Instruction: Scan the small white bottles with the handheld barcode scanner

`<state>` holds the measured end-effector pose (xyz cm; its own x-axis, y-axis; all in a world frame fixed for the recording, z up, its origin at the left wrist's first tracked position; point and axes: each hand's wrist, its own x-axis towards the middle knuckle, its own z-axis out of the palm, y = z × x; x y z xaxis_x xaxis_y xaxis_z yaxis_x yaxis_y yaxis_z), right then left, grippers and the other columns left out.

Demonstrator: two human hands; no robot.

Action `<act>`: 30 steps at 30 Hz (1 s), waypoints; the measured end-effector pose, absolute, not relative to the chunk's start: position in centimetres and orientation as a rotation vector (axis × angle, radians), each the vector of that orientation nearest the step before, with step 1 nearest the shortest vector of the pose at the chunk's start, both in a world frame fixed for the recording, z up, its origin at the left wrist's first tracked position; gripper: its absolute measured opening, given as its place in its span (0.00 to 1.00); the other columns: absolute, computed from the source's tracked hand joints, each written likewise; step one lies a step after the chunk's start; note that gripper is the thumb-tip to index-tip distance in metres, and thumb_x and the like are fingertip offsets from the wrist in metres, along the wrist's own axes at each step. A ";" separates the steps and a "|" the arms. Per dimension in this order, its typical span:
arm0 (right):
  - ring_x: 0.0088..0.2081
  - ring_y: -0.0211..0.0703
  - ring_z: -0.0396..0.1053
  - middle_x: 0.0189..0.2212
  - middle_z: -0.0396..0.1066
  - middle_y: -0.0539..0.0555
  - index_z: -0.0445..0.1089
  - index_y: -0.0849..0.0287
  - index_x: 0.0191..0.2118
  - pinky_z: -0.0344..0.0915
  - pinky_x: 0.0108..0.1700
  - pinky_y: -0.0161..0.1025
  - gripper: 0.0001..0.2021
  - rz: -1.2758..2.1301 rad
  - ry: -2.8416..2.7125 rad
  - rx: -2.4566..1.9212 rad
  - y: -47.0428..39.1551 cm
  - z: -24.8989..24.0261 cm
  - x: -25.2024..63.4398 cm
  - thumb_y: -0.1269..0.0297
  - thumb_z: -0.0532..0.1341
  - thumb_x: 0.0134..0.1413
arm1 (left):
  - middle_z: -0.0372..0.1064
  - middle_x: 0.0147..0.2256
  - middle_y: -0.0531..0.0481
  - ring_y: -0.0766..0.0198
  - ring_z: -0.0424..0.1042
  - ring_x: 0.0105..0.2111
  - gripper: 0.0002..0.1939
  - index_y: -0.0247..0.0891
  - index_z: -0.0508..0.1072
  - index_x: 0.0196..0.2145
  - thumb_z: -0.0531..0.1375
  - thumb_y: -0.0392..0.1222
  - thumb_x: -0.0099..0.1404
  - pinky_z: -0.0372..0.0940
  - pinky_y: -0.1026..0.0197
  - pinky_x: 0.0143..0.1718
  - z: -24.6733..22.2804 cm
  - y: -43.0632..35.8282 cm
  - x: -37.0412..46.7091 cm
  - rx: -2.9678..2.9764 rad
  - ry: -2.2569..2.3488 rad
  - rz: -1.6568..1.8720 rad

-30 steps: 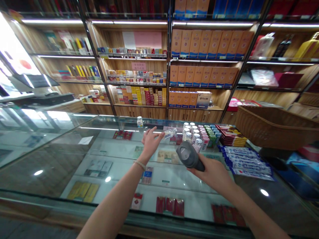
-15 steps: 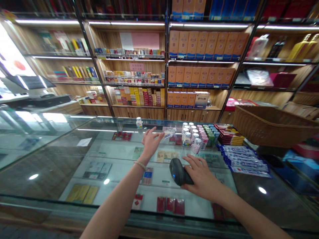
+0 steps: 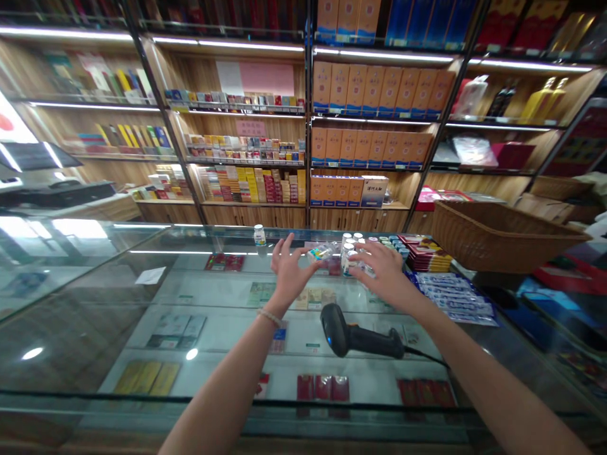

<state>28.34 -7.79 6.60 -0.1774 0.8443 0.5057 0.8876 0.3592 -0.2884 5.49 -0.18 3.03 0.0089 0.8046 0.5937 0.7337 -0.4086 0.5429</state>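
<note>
The scanner (image 3: 360, 338) lies on its side on the glass surface (image 3: 142, 316), its cord trailing off to the right, and neither hand is on it. Both arms are stretched out over the surface toward the far edge. The left hand (image 3: 289, 272) holds a small clear bottle (image 3: 320, 253) tipped almost level, thumb and fingers (image 3: 308, 259) pinched on its near end, the other fingers fanned upward. The right hand (image 3: 386, 273) reaches, palm down and fingers spread, over the cluster of little white-capped bottles (image 3: 349, 249) standing just beside the held one; its fingers look apart, and I cannot tell whether they touch a bottle yet.

To my eye this is the picking-up stage: one bottle in hand, the other hand going for the next from the group. What that calls for is a careful close on a single bottle, since they stand packed together and a wide grab could topple its neighbours.

One more bottle (image 3: 259, 235) stands alone to the left, well apart from the group. Rows of flat packets (image 3: 455, 297) lie to the right of the bottles, and a wicker basket (image 3: 497, 237) sits beyond them.
</note>
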 end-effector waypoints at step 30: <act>0.70 0.58 0.45 0.66 0.59 0.57 0.78 0.50 0.45 0.45 0.67 0.62 0.13 -0.025 -1.989 -1.481 -1.9 8.4 29.5 0.51 0.64 0.61 | 0.59 0.67 0.47 0.43 0.48 0.69 0.09 0.46 0.81 0.35 0.68 0.51 0.62 0.44 0.33 0.68 3.4 -0.8 7.7 2.519 1.442 1.256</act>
